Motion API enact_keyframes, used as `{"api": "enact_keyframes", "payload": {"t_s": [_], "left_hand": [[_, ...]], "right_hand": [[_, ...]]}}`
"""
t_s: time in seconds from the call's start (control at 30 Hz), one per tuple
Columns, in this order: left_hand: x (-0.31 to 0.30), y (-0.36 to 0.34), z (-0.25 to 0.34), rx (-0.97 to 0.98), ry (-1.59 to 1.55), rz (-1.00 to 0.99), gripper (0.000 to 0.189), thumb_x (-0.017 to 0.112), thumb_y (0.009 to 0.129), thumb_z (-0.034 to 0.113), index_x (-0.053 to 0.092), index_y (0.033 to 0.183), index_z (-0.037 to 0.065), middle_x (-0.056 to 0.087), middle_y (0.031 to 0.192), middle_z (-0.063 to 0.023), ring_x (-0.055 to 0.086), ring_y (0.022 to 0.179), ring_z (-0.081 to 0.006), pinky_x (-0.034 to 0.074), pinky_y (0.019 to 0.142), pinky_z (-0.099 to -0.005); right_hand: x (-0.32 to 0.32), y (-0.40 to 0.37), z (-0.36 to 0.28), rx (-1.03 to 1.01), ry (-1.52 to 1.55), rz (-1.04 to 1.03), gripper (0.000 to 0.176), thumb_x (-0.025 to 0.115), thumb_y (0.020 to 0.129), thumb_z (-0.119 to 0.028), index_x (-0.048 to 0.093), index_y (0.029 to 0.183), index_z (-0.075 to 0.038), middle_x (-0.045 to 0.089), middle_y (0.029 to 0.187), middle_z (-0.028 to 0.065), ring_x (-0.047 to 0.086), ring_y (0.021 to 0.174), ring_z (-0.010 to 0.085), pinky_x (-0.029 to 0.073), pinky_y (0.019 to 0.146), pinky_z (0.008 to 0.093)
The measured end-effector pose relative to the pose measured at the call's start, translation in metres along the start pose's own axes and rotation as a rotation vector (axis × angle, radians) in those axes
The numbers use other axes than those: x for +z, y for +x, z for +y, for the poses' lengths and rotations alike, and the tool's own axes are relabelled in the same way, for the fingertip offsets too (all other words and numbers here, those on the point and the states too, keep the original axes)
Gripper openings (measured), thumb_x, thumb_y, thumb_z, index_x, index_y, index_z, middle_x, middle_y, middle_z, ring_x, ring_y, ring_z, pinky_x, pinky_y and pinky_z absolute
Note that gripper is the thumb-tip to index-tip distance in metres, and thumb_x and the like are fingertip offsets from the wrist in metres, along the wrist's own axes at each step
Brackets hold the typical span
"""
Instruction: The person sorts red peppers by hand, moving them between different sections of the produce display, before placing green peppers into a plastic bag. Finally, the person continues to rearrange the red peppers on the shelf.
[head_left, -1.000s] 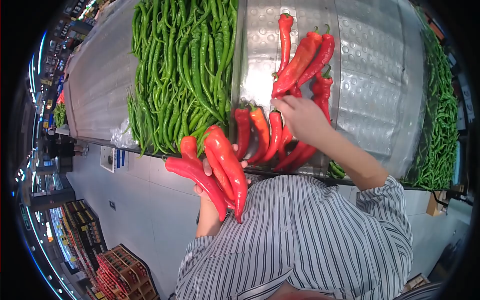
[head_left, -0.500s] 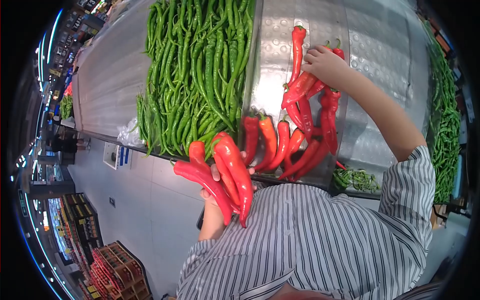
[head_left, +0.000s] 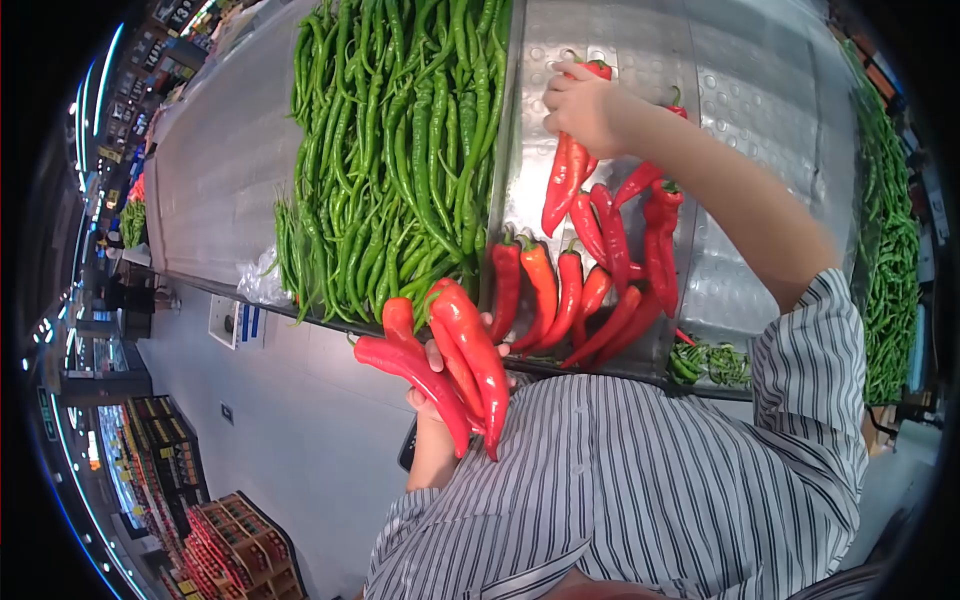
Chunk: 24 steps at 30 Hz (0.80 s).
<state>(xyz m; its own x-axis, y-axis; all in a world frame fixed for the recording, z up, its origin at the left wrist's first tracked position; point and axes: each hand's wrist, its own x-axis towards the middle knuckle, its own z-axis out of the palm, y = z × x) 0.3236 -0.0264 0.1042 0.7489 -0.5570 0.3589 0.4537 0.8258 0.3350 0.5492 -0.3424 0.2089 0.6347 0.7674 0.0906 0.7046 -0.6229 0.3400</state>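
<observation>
Several long red peppers (head_left: 470, 335) are gathered in my left hand (head_left: 434, 356), its fingers wrapped round them beside the front edge of the display. My right hand (head_left: 592, 110) reaches over the metal shelf (head_left: 650, 40) and grips a long red pepper (head_left: 565, 188) near its stem end, tip pointing down toward me. Another red pepper with a green stem (head_left: 598, 68) shows just beyond the fingers, partly covered by the hand. Below and right of that hand lie loose red peppers (head_left: 615, 230). Closer to the front edge, red peppers (head_left: 537, 285) lie side by side.
A clear divider (head_left: 505, 130) separates the red peppers from a heap of long green peppers (head_left: 400, 150). Small green peppers (head_left: 715, 362) lie at the front right, with more green produce (head_left: 885, 230) at far right. Crumpled plastic (head_left: 262, 278) sits at the left corner. Store shelving (head_left: 240, 540) stands beyond the aisle.
My right hand has moved left and farther back, carrying a red pepper off the loose pile. My left hand keeps its peppers and has barely shifted.
</observation>
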Motion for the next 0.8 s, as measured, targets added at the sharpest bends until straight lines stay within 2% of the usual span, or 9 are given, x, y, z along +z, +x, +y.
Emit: {"api": "enact_keyframes", "payload": {"t_s": [0.07, 0.13, 0.17, 0.23, 0.37, 0.4, 0.57, 0.63, 0.8], "left_hand": [[0.000, -0.001, -0.001, 0.019, -0.025, 0.023, 0.041, 0.079, 0.077, 0.031, 0.058, 0.108, 0.014, 0.019, 0.151, -0.0236, 0.036, 0.131, -0.0498, 0.037, 0.097, -0.0724], [0.002, -0.001, 0.001, 0.009, -0.018, 0.015, 0.041, 0.079, 0.077, 0.030, 0.058, 0.108, 0.013, 0.019, 0.152, -0.0237, 0.036, 0.131, -0.0497, 0.037, 0.097, -0.0728], [0.003, -0.002, 0.003, 0.013, -0.018, 0.015, 0.042, 0.079, 0.077, 0.030, 0.058, 0.108, 0.013, 0.019, 0.152, -0.0238, 0.035, 0.132, -0.0496, 0.037, 0.097, -0.0733], [-0.001, -0.005, 0.005, 0.013, -0.038, 0.001, 0.042, 0.080, 0.076, 0.027, 0.057, 0.108, 0.011, 0.019, 0.152, -0.0243, 0.035, 0.132, -0.0496, 0.037, 0.096, -0.0739], [-0.001, -0.007, 0.005, 0.041, -0.040, 0.046, 0.044, 0.082, 0.074, 0.024, 0.057, 0.108, 0.010, 0.022, 0.150, -0.0254, 0.036, 0.131, -0.0499, 0.039, 0.095, -0.0734], [-0.003, -0.007, 0.004, 0.040, -0.043, 0.047, 0.044, 0.082, 0.074, 0.024, 0.058, 0.108, 0.011, 0.023, 0.149, -0.0255, 0.037, 0.131, -0.0499, 0.040, 0.094, -0.0732], [-0.003, -0.003, 0.005, 0.042, -0.005, 0.026, 0.044, 0.081, 0.074, 0.026, 0.058, 0.109, 0.010, 0.024, 0.149, -0.0257, 0.037, 0.130, -0.0504, 0.041, 0.093, -0.0724], [0.000, -0.001, 0.002, 0.034, -0.016, 0.045, 0.045, 0.081, 0.075, 0.027, 0.058, 0.110, 0.011, 0.023, 0.150, -0.0257, 0.037, 0.130, -0.0511, 0.042, 0.092, -0.0720], [0.001, 0.004, 0.004, 0.001, -0.084, 0.018, 0.042, 0.082, 0.074, 0.022, 0.057, 0.104, 0.009, 0.021, 0.149, -0.0249, 0.033, 0.131, -0.0519, 0.036, 0.095, -0.0764]], "right_hand": [[0.020, 0.012, -0.007, -0.007, -0.049, 0.042, 0.022, 0.069, 0.063, -0.009, 0.066, 0.085, -0.013, 0.057, 0.098, 0.0055, 0.051, 0.110, 0.0252, 0.029, 0.110, 0.0412], [0.043, 0.021, -0.017, -0.007, 0.045, 0.297, 0.019, 0.062, 0.070, -0.009, 0.064, 0.089, -0.013, 0.056, 0.102, 0.0056, 0.050, 0.111, 0.0246, 0.032, 0.108, 0.0403], [0.052, 0.023, -0.022, 0.005, 0.040, 0.305, 0.019, 0.062, 0.070, -0.009, 0.064, 0.089, -0.013, 0.056, 0.102, 0.0056, 0.050, 0.111, 0.0246, 0.032, 0.108, 0.0403], [0.060, 0.022, -0.032, 0.055, 0.076, 0.452, 0.021, 0.057, 0.075, -0.009, 0.061, 0.096, -0.013, 0.054, 0.106, 0.0059, 0.050, 0.113, 0.0246, 0.036, 0.104, 0.0398], [0.066, 0.008, -0.038, 0.271, 0.146, 0.480, 0.028, 0.057, 0.075, -0.008, 0.058, 0.103, -0.013, 0.053, 0.107, 0.0069, 0.049, 0.114, 0.0247, 0.038, 0.099, 0.0403], [0.063, 0.006, -0.035, 0.297, 0.132, 0.624, 0.025, 0.058, 0.077, -0.007, 0.058, 0.102, -0.011, 0.053, 0.105, 0.0079, 0.052, 0.108, 0.0264, 0.040, 0.097, 0.0396], [0.045, -0.016, -0.010, 0.653, 0.408, 0.595, 0.040, 0.057, 0.075, -0.007, 0.052, 0.114, -0.008, 0.059, 0.103, 0.0162, 0.061, 0.094, 0.0339, 0.049, 0.075, 0.0447], [0.042, -0.019, -0.003, 0.985, 0.534, 0.133, 0.050, 0.059, 0.078, -0.013, 0.043, 0.125, -0.006, 0.063, 0.094, 0.0198, 0.064, 0.085, 0.0368, 0.050, 0.068, 0.0480], [0.058, -0.015, -0.013, 0.883, 0.510, 0.155, 0.064, 0.057, 0.078, -0.016, 0.032, 0.137, -0.006, 0.064, 0.088, 0.0245, 0.063, 0.080, 0.0411, 0.049, 0.071, 0.0502]]}}
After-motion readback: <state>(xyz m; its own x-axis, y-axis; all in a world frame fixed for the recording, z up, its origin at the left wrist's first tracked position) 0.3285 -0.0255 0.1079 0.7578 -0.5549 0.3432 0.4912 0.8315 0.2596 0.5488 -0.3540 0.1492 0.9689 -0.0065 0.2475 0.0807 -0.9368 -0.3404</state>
